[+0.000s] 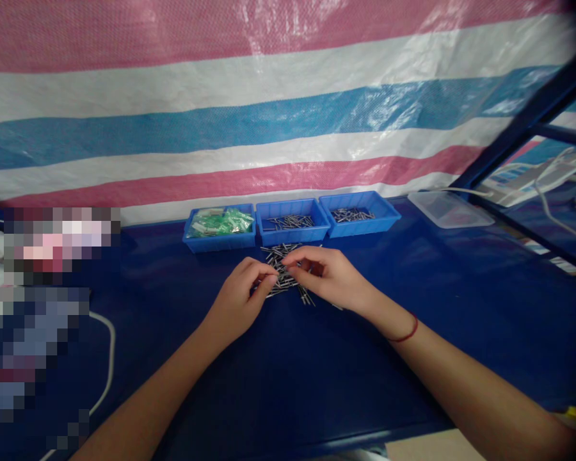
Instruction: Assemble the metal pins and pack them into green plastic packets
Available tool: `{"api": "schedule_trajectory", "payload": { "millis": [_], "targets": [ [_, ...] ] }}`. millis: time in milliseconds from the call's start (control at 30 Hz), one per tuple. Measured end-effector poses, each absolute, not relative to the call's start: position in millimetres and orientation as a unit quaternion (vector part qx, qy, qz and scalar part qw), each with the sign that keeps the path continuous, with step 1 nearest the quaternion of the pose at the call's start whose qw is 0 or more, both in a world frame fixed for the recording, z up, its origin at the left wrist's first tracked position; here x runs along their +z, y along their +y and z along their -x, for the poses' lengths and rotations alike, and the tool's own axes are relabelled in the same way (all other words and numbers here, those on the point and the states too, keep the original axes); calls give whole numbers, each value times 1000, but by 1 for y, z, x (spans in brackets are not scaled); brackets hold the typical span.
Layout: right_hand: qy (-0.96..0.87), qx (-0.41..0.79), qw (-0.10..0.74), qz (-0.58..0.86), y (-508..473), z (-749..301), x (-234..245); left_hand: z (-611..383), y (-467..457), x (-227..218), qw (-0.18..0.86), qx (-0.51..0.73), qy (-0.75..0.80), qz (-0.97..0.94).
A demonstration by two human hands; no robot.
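Thin grey metal pins (pixel 282 283) piled toward far edge of dark blue table (pixel 288 378). Left hand (pixel 244 289), right hand (pixel 338 275) at pile, fingers curled toward thumbs; can't tell if either's closed or gripping one.

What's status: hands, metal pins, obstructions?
Left hand, right hand at loose metal pins; grips unclear. Pins heaped in front of middle blue bin. Nothing visibly blocking hands.
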State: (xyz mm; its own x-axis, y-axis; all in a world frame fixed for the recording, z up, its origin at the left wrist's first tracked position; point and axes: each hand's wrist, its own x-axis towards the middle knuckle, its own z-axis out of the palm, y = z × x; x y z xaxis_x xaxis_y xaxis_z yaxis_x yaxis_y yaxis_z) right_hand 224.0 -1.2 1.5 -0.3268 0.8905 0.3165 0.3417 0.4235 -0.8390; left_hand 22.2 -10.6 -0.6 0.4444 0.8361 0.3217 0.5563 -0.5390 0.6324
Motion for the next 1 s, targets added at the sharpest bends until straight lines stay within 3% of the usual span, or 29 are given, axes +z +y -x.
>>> {"api": "schedule_trajectory", "payload": {
  "millis": [100, 300, 567, 1000],
  "targets": [
    [-708, 416, 412, 394, -6, -217, 3, -24, -12, 2, 277, 324, 441, -790],
    [-675, 449, 442, 384, -11, -214, 6, -25, -12, 1, 312, 330, 443, -773],
    [-693, 404, 458, 383, -12, -215, 9, -24, -13, 0, 333, 326, 418, -779],
    [-730, 352, 457, 366, -14, -214, 10, -22, -11, -2, 265, 334, 443, -788]
  ]
}}
